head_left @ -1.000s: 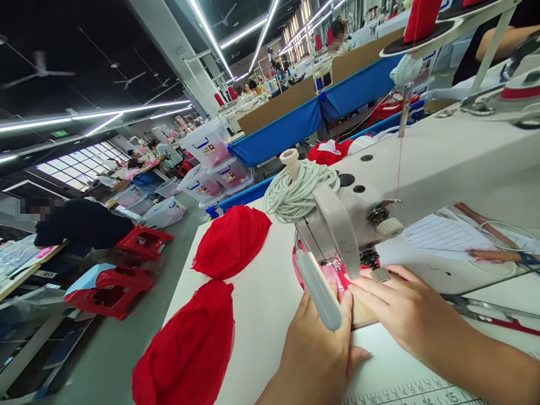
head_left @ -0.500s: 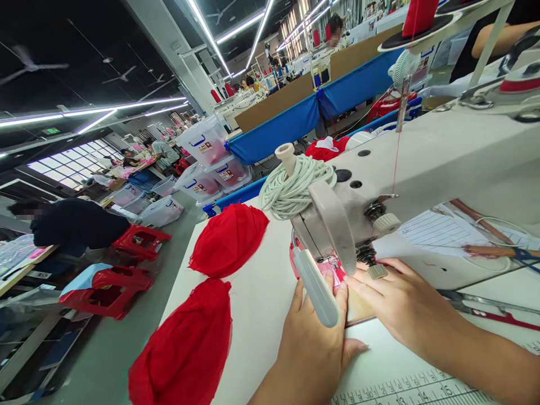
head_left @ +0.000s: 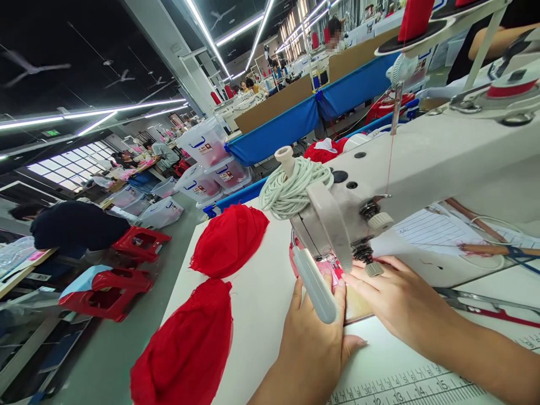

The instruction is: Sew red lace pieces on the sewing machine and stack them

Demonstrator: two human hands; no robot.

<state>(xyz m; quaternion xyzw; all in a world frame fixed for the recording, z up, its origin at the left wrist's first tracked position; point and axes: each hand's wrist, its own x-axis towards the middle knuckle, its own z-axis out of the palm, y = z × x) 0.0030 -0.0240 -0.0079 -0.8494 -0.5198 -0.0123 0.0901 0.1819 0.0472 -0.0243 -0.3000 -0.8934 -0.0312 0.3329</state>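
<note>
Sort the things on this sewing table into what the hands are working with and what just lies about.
In hand: left hand, right hand, both pressing the pink piece at the needle of the sewing machine.

Lying about: far red fabric bundle, near red fabric bundle, white cord coil, scissors, lined paper.

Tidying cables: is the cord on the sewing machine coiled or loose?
Coiled: off-white cord wound in loops around a cream peg atop the white sewing machine.
</note>
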